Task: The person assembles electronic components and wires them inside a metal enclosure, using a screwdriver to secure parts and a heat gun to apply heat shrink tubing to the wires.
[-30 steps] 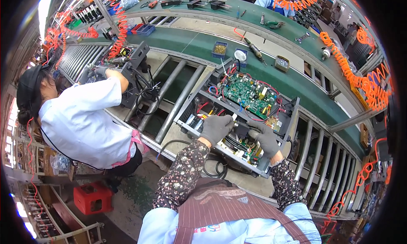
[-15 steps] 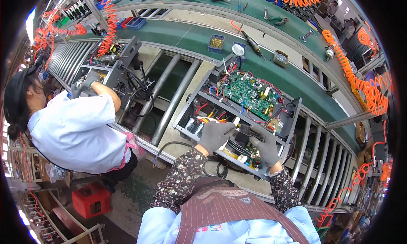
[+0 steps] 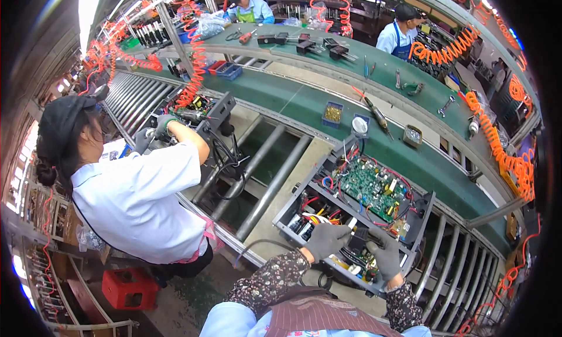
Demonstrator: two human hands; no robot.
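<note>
An opened metal equipment chassis (image 3: pixel 285 218) lies in front of me. A green circuit board (image 3: pixel 374 188) fills its far half; the near bay holds red, yellow and white wires (image 3: pixel 319 219), black cables and small parts. My left hand (image 3: pixel 328 241), in a grey glove, is closed over the middle of this bay, beside an upright white strip (image 3: pixel 352 223). My right hand (image 3: pixel 384 255), gloved alike, reaches in further right with its fingers bent beside a black block (image 3: pixel 358 239). What the fingertips of either hand hold is too small or hidden to tell.
Metal rollers (image 3: pixel 275 185) run under the work. Beyond are a blue bin of brass-coloured screws (image 3: pixel 332 114), a white round cup (image 3: pixel 360 125), a power screwdriver (image 3: pixel 377 116) and a metal tin (image 3: pixel 412 135). A co-worker (image 3: pixel 134 185) handles another unit at left; orange coiled hoses (image 3: pixel 500 152) hang at right.
My view has tilted up, so the scene sits lower and further right, and people across the bench show. Both hands stay at the near bay, with the fingers slightly shifted.
</note>
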